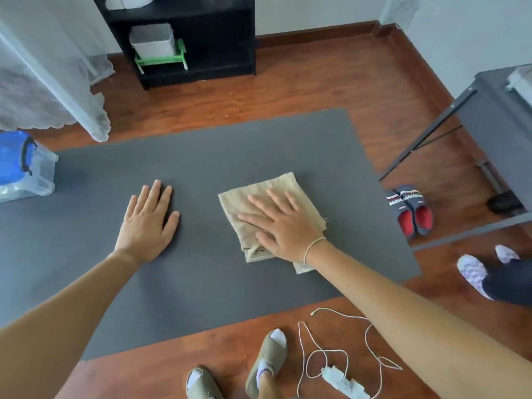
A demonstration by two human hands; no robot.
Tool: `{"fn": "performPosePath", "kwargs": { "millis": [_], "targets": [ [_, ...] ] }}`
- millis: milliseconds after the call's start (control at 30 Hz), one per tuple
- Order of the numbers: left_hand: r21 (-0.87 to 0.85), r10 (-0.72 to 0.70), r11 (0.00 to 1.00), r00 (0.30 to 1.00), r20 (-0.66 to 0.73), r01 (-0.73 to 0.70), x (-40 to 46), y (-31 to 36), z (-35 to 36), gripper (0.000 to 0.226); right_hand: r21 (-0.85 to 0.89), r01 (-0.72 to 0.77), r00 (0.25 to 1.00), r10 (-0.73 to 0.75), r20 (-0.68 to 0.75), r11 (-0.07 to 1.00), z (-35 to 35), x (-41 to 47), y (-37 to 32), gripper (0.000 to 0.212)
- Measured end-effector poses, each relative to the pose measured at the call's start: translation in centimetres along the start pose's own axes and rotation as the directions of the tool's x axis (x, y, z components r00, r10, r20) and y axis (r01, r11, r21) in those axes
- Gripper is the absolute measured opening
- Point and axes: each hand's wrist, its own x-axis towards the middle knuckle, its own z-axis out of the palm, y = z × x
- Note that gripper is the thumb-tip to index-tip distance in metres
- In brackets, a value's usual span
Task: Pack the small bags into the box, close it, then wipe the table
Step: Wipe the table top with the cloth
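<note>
Fingers of the right hand lie spread flat on the folded beige cloth mid-desk; the left hand rests splayed, empty, on the grey desk. Risk, I judge: pressing unevenly could unfold the cloth. The lidded box sits far left.

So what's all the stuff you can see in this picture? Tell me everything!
table: one, grey top, fills the middle
cloth: one, beige, folded, on the table under the right hand
box: one, clear with blue lid, table's far left edge
shelf: one, black, against the back wall
basket: one, green, on the shelf
slippers: one pair, navy and red, floor at right
cable: one, white, floor near the feet
left hand: flat on the bare table
right hand: flat, pressing the cloth
feet: two, olive slippers, white socks
</note>
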Motion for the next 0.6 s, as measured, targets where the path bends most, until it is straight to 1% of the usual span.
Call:
{"fn": "performPosePath", "kwargs": {
  "millis": [33, 67, 100, 133, 167, 200, 233, 267, 300, 333, 367, 400, 433, 467, 500, 533, 567, 600],
  "targets": [
    [-0.007, 0.032, 0.999, 0.999, 0.006, -0.032, -0.3, 0.6, 0.1, 0.055, -0.009, -0.052, 0.999, 0.052, -0.001, 0.999, -0.2, -1.4, 1.8, 0.05],
    [-0.011, 0.063, 0.998, 0.998, 0.008, -0.063, -0.6, 1.5, 0.3, 0.055, -0.009, -0.207, 0.978, 0.207, -0.037, 0.978, -0.3, -2.6, 4.4, 0.049],
    [-0.012, 0.092, 0.996, 0.996, 0.01, -0.091, -0.8, 2.5, 0.4, 0.055, 0.036, -0.42, 0.906, 0.421, -0.047, 0.907, -0.7, -3.7, 7.1, 0.048],
    [-0.012, 0.116, 0.993, 0.993, 0.014, -0.116, -1.0, 3.5, 0.7, 0.055, 0.117, -0.614, 0.784, 0.62, -0.022, 0.78, -1.4, -4.7, 9.4, 0.048],
    [-0.015, 0.137, 0.991, 0.99, 0.015, -0.136, -1.1, 4.5, 1.0, 0.055, 0.184, -0.735, 0.668, 0.744, 0.029, 0.653, -1.9, -5.3, 10.5, 0.048],
    [-0.02, 0.148, 0.989, 0.989, 0.017, -0.148, -1.1, 5.3, 1.2, 0.056, 0.202, -0.772, 0.621, 0.783, 0.041, 0.602, -2.0, -5.6, 10.0, 0.049],
    [-0.024, 0.147, 0.989, 0.989, 0.016, -0.147, -1.2, 5.9, 1.5, 0.056, 0.172, -0.747, 0.653, 0.757, 0.013, 0.642, -1.6, -5.6, 8.0, 0.049],
    [-0.022, 0.139, 0.99, 0.99, 0.013, -0.139, -1.3, 6.3, 1.8, 0.057, 0.137, -0.65, 0.749, 0.66, -0.051, 0.748, -0.9, -5.6, 5.2, 0.049],
    [-0.014, 0.13, 0.991, 0.991, 0.009, -0.13, -1.2, 6.5, 1.9, 0.058, 0.098, -0.493, 0.859, 0.502, -0.098, 0.864, -0.2, -5.7, 1.8, 0.047],
    [-0.004, 0.126, 0.992, 0.992, 0.008, -0.126, -1.2, 6.4, 2.1, 0.059, 0.065, -0.316, 0.938, 0.322, -0.128, 0.947, 0.6, -6.2, -1.2, 0.046],
    [0.004, 0.127, 0.992, 0.992, 0.012, -0.127, -1.2, 6.4, 2.2, 0.059, 0.06, -0.176, 0.976, 0.183, -0.121, 0.982, 1.1, -7.2, -3.2, 0.046],
    [0.008, 0.131, 0.991, 0.991, 0.015, -0.131, -1.3, 6.3, 2.2, 0.059, 0.056, -0.108, 0.988, 0.114, -0.102, 0.993, 1.1, -8.3, -3.6, 0.046],
    [0.009, 0.135, 0.991, 0.991, 0.014, -0.135, -1.2, 6.3, 2.2, 0.059, 0.043, -0.124, 0.986, 0.128, -0.104, 0.991, 1.0, -9.3, -2.3, 0.048],
    [0.008, 0.137, 0.99, 0.99, 0.011, -0.138, -1.2, 6.4, 2.2, 0.058, 0.022, -0.223, 0.965, 0.224, -0.139, 0.975, 1.3, -10.3, -0.2, 0.052],
    [0.007, 0.139, 0.99, 0.99, 0.01, -0.139, -1.2, 6.5, 2.2, 0.058, 0.029, -0.377, 0.913, 0.377, -0.154, 0.926, 1.5, -11.4, 2.1, 0.057],
    [0.008, 0.14, 0.99, 0.99, 0.009, -0.14, -1.2, 6.6, 2.2, 0.058, 0.067, -0.543, 0.824, 0.547, -0.149, 0.837, 1.2, -12.6, 4.5, 0.062],
    [0.009, 0.137, 0.991, 0.991, 0.009, -0.137, -1.2, 6.6, 2.2, 0.057, 0.123, -0.675, 0.717, 0.686, -0.123, 0.728, 0.9, -13.6, 6.3, 0.066],
    [0.012, 0.132, 0.991, 0.991, 0.011, -0.132, -1.3, 6.7, 2.2, 0.057, 0.174, -0.754, 0.625, 0.773, -0.106, 0.633, 0.8, -14.2, 7.2, 0.067]
  ]
}}
